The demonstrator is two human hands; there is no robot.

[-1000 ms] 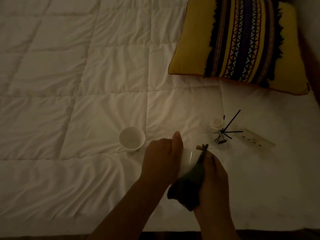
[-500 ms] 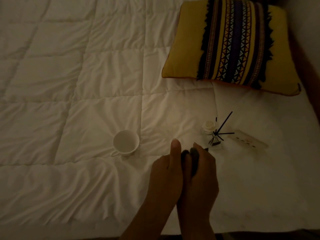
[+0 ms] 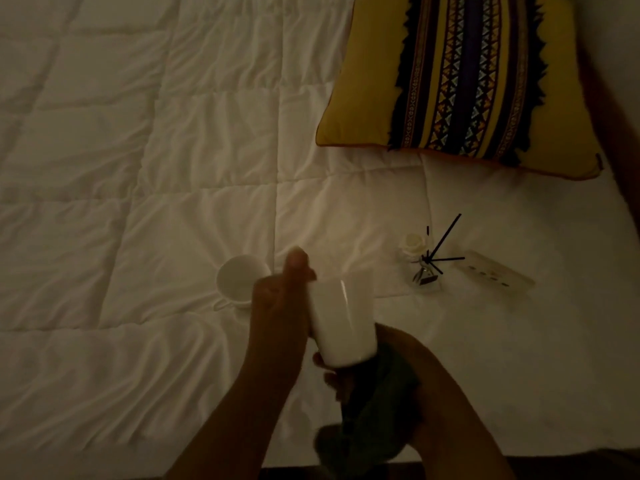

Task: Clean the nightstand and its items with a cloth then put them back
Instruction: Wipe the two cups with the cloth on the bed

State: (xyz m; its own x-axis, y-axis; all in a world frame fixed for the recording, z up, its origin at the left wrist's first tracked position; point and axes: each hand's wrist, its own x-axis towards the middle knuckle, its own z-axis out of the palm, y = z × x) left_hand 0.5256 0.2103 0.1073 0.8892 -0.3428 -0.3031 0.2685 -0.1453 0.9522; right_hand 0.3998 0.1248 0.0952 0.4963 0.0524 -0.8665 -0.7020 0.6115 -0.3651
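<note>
My left hand (image 3: 280,306) grips a white cup (image 3: 341,320) from its left side, holding it tilted above the bed. My right hand (image 3: 412,372) holds a dark green cloth (image 3: 374,420) bunched against the cup's lower end; most of its fingers are hidden by the cloth. A second white cup (image 3: 239,280) with a handle stands upright on the quilt just left of my left hand. To the right stand a small reed diffuser (image 3: 424,263) with black sticks and a white flower, and a flat white power strip (image 3: 495,275) lies beside it.
Everything rests on a white quilted bed cover (image 3: 138,202). A yellow cushion (image 3: 460,81) with dark patterned stripes lies at the upper right. The dark bed edge (image 3: 571,467) runs along the bottom of the view. The room is dim.
Half a second ago my hands were pressed together around the cloth with the cup hidden; now the cup is exposed, tilted, and the cloth has slid down to its lower end.
</note>
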